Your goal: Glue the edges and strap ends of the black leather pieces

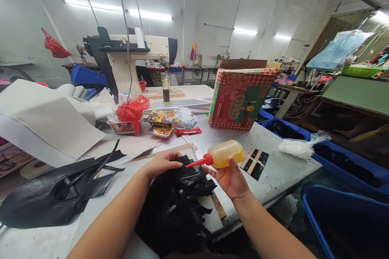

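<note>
My right hand (232,178) holds a squeeze bottle (226,153) of yellowish liquid, tipped sideways. Its long red nozzle (197,162) points left, with the tip close to my left fingers. My left hand (159,166) is closed on the upper edge of a black leather-like piece (170,206), thumb on top. Several black strips and flaps hang from that piece toward the right, over a board (219,204) on the table. Another black leather-like piece (45,190) with straps lies at the left. What my left fingertips do beneath the edge is hidden.
A red-and-green carton (243,99) stands upright behind the bottle. Food packs (162,123) and a red plastic bag (133,109) sit farther back, before a sewing machine (139,58). White sheets (48,117) cover the left; blue bins (343,210) flank the table's right edge.
</note>
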